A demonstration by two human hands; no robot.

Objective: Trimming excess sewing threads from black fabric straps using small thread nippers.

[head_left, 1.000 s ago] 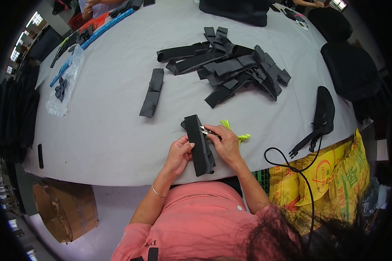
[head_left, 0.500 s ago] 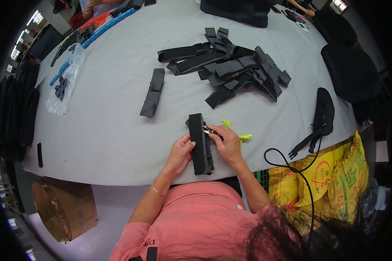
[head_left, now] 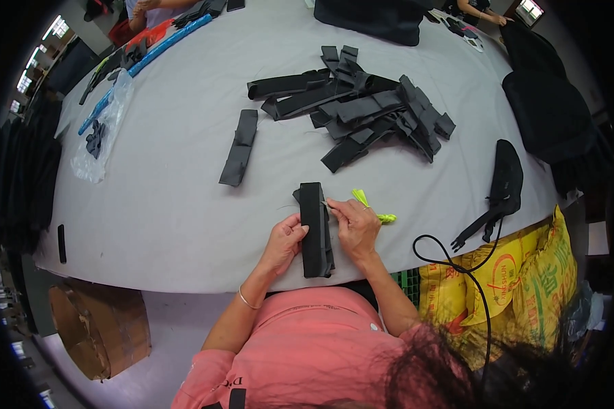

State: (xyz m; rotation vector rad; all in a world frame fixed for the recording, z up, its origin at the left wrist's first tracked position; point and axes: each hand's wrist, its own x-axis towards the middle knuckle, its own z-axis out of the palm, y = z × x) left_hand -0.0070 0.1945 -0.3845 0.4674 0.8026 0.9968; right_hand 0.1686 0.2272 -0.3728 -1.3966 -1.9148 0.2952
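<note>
Left hand [head_left: 284,238] grips the long edge of a black fabric strip [head_left: 314,228] lying at the near edge of the grey table [head_left: 170,198]. Right hand [head_left: 356,226] pinches its opposite edge, beside yellow-green snips [head_left: 372,208]. Clear plastic bag [head_left: 102,133] holds dark pieces.

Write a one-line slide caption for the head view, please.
Both hands, left hand and right hand, hold a black strap piece on a grey table.

A plain black rectangular fabric strap piece [head_left: 315,228] lies on the pale grey cloth-covered table [head_left: 170,204]. Beside it sits a neon yellow-green plastic snipper [head_left: 374,208]. The heap of fabric strips [head_left: 361,112] is black; the woven sacks [head_left: 525,279] are yellow with red print.
</note>
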